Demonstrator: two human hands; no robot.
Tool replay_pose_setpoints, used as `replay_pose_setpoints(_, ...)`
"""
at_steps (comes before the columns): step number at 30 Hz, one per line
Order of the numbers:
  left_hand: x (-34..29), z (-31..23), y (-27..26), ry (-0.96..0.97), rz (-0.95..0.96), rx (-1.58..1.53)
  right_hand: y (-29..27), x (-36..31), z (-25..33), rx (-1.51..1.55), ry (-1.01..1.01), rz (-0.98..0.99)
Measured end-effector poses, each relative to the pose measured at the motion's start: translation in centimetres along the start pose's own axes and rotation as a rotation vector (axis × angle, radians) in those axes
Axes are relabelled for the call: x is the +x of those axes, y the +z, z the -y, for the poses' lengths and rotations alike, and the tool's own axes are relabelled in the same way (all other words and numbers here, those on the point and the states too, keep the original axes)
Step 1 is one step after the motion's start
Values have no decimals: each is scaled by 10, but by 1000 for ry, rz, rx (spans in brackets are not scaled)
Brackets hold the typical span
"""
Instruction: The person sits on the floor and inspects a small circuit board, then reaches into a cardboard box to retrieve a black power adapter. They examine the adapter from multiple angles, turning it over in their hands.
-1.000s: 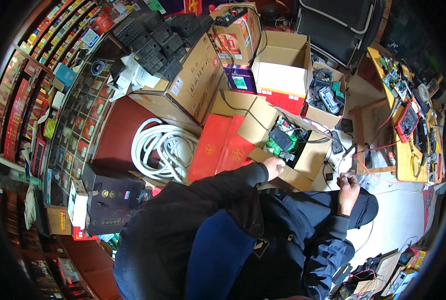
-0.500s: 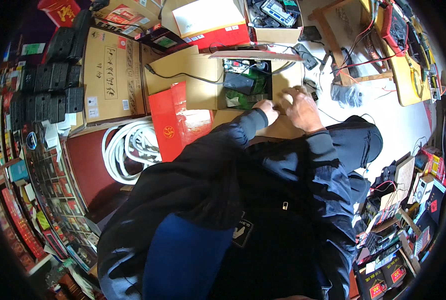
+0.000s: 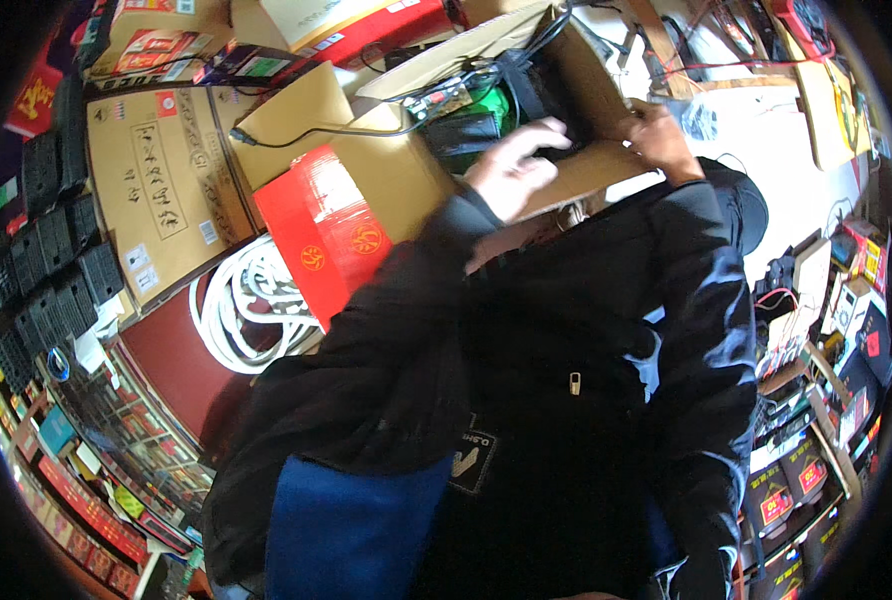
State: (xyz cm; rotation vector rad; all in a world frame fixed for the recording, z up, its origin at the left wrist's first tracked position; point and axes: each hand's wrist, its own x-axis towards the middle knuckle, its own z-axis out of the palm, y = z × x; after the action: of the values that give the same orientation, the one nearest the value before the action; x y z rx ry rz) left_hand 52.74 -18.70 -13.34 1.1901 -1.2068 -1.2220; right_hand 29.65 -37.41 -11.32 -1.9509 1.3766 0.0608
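Observation:
An open cardboard box [image 3: 584, 180], tilted, stands in front of me. Inside lie a black block [image 3: 462, 132], a green item [image 3: 494, 102] and dark parts I cannot make out. My left hand [image 3: 516, 168] hovers over the near side of the opening, fingers apart and somewhat blurred, with nothing visible in it. At the box's right corner, my right hand [image 3: 664, 143] is closed on the cardboard edge. A black cable [image 3: 336, 137] runs out across the left flap to a plug end. The red outer flap [image 3: 324, 230] hangs toward me on the left.
A coil of white hose or cable [image 3: 228, 318] lies left of the red flap. Beyond it are a large brown carton [image 3: 151, 190] and stacked black ribbed units [image 3: 46, 250]. A yellow-topped table [image 3: 828, 110] stands at the far right, and boxes crowd the lower right.
Both hands were together at the box's near right side; they have separated. The left now reaches over the opening, the right holds the edge. The box's walls and flaps have lifted and tilted.

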Motion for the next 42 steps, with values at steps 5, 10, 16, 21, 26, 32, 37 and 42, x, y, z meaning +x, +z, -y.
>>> replay_pose_setpoints(5,-1,44,-98,-563,-250,-99,-16,-2,-14,206,106,17)
replay_pose_setpoints(10,-12,76,-90,-338,-295,154,-14,-28,-8,286,198,19)
replay_pose_setpoints(16,3,91,-81,-302,-74,985,-12,-38,-14,140,99,-68)
replay_pose_setpoints(21,23,105,-59,-414,-17,1576,-11,-41,-12,225,75,-58)
replay_pose_setpoints(26,21,70,-70,-399,-77,1185,-11,-43,-10,202,64,-93)
replay_pose_setpoints(32,41,39,-80,-289,-221,527,-7,-39,-14,175,22,-115)
replay_pose_setpoints(37,59,31,-88,-271,-156,-82,-8,-37,-9,145,29,-116)
replay_pose_setpoints(42,77,36,-74,-203,-218,99,-5,-33,-5,157,27,-227)
